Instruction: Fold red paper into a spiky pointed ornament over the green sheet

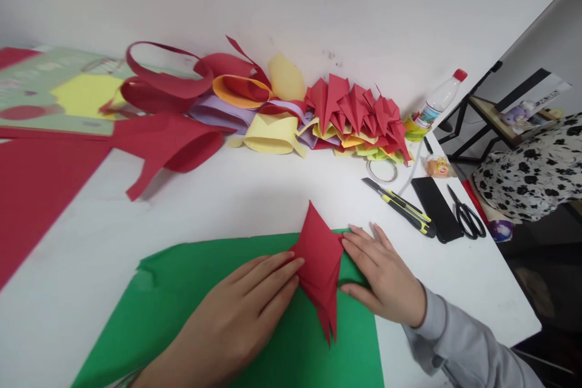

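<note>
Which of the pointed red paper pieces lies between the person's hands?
The single red piece on the green sheet, between left hand and right hand. The other pointed ones are bunched near the bottle.

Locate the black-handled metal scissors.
In the head view's right half, the scissors lie on the white table, just right of the flat black rectangular object.

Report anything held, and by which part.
The left hand touches the red folded paper at its left side, the right hand its right corner; whether either grips cannot be told.
</note>
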`<state>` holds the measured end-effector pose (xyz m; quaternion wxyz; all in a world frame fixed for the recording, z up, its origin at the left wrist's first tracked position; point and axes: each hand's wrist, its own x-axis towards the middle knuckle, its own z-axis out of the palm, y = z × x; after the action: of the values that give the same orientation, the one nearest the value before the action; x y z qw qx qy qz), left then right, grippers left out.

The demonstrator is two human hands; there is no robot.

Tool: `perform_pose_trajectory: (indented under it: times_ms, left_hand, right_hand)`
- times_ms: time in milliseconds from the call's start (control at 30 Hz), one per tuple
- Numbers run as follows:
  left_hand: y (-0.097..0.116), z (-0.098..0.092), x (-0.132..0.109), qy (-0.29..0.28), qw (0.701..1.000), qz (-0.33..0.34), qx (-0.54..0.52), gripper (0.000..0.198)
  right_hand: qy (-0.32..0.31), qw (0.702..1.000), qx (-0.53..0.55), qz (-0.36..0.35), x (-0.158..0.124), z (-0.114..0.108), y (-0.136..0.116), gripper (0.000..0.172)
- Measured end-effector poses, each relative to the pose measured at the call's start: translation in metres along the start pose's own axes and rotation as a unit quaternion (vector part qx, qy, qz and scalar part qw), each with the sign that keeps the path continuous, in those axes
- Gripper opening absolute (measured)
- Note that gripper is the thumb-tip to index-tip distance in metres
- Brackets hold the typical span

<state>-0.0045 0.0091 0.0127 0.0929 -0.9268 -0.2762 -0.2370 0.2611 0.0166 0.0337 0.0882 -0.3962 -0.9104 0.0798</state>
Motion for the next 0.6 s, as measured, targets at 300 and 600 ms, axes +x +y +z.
perform_pose_trajectory:
  times_ms: [300,600]
  left_hand:
    - [0.002,0.011,-0.009,0.037,0.998,-0.048,-0.027,0.037]
    - [-0.008,-0.003,0.007,0.011,0.999,0.012,0.04,0.042]
  right_hand:
    - [0.067,0.997,0.003,-0.047,-0.001,-0.001,0.0,0.033]
    - [0.049,0.997,0.007,-0.065,0.001,0.005,0.0,0.026]
